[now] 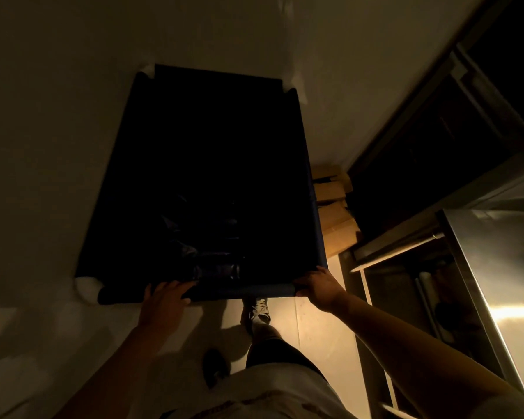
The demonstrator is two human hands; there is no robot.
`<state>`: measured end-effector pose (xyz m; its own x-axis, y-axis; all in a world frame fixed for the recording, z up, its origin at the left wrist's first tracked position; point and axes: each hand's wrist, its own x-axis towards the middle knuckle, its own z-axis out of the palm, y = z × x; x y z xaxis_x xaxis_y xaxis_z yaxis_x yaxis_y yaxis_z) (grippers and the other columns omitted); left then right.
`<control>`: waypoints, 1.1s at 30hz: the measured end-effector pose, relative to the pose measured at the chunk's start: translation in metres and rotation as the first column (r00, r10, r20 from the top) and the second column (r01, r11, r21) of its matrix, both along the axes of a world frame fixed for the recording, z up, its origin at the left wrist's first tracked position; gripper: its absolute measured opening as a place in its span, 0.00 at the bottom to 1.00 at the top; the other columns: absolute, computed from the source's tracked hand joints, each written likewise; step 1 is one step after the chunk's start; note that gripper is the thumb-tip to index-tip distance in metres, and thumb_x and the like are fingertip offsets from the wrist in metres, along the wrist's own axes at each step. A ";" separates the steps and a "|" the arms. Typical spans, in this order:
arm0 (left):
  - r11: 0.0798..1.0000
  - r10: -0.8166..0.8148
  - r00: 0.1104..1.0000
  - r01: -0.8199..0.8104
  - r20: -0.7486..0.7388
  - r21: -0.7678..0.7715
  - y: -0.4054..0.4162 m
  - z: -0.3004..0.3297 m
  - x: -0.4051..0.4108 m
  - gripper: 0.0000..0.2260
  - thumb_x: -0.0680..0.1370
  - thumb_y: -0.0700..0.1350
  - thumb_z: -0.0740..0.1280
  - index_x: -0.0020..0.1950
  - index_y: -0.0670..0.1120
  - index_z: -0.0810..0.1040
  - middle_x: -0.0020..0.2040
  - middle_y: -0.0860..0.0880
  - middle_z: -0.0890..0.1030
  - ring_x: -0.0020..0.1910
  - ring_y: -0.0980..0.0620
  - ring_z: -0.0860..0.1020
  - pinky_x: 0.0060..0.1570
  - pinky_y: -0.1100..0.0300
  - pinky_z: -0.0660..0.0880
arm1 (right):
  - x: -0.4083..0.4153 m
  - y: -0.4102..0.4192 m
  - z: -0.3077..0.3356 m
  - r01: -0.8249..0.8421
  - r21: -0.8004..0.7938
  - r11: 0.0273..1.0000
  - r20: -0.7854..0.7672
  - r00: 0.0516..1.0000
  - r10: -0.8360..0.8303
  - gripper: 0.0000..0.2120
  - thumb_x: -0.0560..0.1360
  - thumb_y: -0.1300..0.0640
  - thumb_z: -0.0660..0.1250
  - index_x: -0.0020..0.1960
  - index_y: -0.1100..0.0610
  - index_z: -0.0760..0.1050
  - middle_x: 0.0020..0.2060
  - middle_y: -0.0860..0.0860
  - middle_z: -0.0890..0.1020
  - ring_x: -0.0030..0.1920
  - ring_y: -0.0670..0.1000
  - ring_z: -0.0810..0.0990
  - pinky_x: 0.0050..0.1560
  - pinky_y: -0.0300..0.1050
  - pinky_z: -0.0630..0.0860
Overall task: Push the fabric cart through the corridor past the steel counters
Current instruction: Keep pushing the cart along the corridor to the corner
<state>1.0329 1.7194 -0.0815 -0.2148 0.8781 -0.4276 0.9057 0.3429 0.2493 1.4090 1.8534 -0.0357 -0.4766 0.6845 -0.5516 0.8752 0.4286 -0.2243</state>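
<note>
A large dark fabric cart (127,164) fills the middle of the dim view, seen from above, its inside almost black with a shiny dark liner (212,261) near me. My left hand (164,300) grips the near rim bar left of centre. My right hand (318,287) holds the same bar at its right corner. A steel counter (496,267) stands close on my right, its top catching the light. Another steel counter (454,95) stretches farther ahead on the right.
Cardboard boxes (335,213) are stacked on the floor between the cart's right side and the counters. A pale wall (43,116) runs along the left. My feet (257,309) are on the light floor just behind the cart.
</note>
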 end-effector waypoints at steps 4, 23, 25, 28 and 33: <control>1.000 0.008 1.000 -0.008 0.002 0.005 0.004 0.000 -0.003 0.20 0.82 0.51 0.60 0.74 0.63 0.68 0.74 0.53 0.73 0.74 0.48 0.67 0.78 0.43 0.52 | -0.002 0.012 0.003 -0.028 -0.031 0.999 -0.006 1.000 0.028 0.17 0.83 0.51 0.63 0.71 0.47 0.74 0.72 0.51 0.73 0.75 0.55 0.68 0.76 0.49 0.67; 1.000 0.014 0.998 -0.015 0.066 0.007 0.003 -0.004 -0.006 0.20 0.80 0.51 0.65 0.72 0.62 0.72 0.70 0.54 0.77 0.71 0.48 0.71 0.76 0.47 0.54 | 0.006 0.040 -0.014 -0.097 -0.152 0.984 -0.077 0.993 0.086 0.12 0.80 0.51 0.68 0.63 0.48 0.80 0.61 0.47 0.81 0.64 0.49 0.79 0.63 0.38 0.75; 1.000 -0.002 0.999 0.002 0.053 -0.004 0.006 -0.004 -0.011 0.20 0.80 0.51 0.65 0.72 0.62 0.72 0.70 0.54 0.76 0.71 0.47 0.71 0.76 0.47 0.55 | 0.003 0.041 -0.013 -0.110 -0.162 0.981 -0.083 0.992 0.098 0.13 0.80 0.51 0.68 0.64 0.49 0.80 0.61 0.47 0.81 0.63 0.48 0.79 0.62 0.37 0.75; 0.999 -0.030 0.997 0.029 0.074 0.015 0.002 -0.010 -0.014 0.20 0.80 0.52 0.65 0.72 0.62 0.72 0.71 0.53 0.76 0.72 0.46 0.71 0.76 0.47 0.56 | 0.003 0.040 -0.011 -0.101 -0.164 0.981 -0.067 0.994 0.091 0.14 0.80 0.51 0.69 0.65 0.51 0.80 0.62 0.49 0.81 0.64 0.49 0.79 0.62 0.39 0.76; 0.997 -0.024 0.988 0.013 0.154 0.074 0.003 -0.011 -0.025 0.29 0.71 0.71 0.52 0.67 0.63 0.76 0.66 0.55 0.79 0.68 0.47 0.74 0.72 0.49 0.58 | -0.002 0.037 -0.007 -0.060 -0.193 0.979 -0.043 0.998 0.052 0.14 0.80 0.52 0.69 0.65 0.53 0.80 0.61 0.52 0.81 0.63 0.51 0.79 0.58 0.36 0.74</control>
